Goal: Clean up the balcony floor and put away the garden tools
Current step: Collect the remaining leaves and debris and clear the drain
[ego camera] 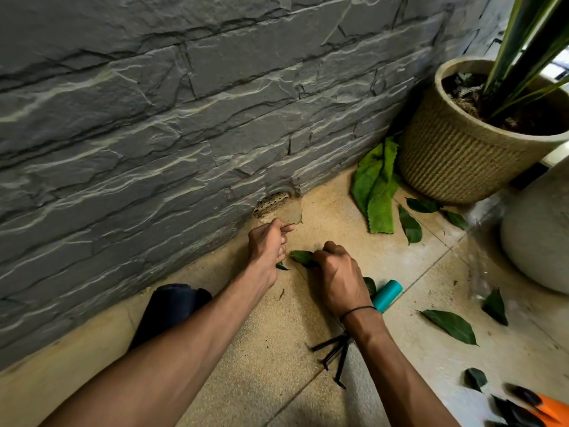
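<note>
R hand (337,280) grip pinches dark green leaf (301,257) on beige tiled floor (431,266) nr wall edge; L hand (268,251) curled on leaf bits. Leaves light, floppy, prob tear easily; take mid-blade. Teal-handled black hand rake (388,295) under R wrist.

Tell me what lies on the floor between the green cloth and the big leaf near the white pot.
In the head view, two fallen leaves lie between the green cloth and the big leaf; the rest is bare tile.
</note>
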